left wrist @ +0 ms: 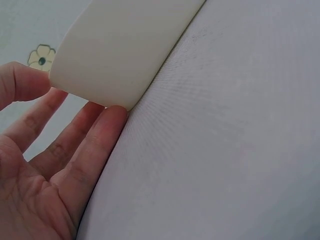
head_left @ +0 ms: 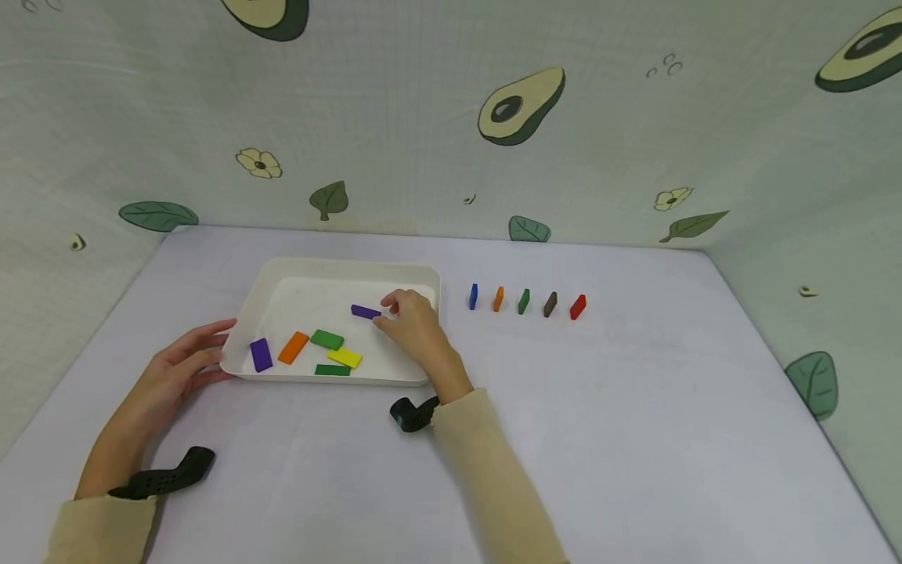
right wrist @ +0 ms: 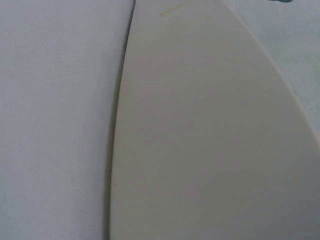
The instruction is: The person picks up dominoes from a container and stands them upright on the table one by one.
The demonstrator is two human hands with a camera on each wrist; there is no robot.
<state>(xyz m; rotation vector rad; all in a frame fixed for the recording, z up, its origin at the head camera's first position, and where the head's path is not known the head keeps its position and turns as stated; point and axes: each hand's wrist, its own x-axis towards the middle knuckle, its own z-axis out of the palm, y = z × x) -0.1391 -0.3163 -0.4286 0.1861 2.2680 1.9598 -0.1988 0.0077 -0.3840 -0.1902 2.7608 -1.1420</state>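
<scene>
Inside the white tray, my right hand reaches over the right side with fingers bent, pinching the right end of a purple domino block. That block shows its narrow edge. To its left and nearer me lie another purple block, an orange block, a green block, a yellow block and a second green block. At the tray's near left corner, my left hand touches the outer wall, fingers extended. In the left wrist view its thumb meets the rim.
Right of the tray, a row of blocks stands upright on the white table: blue, orange, green, brown and red. A cloth with avocado prints hangs behind and at both sides.
</scene>
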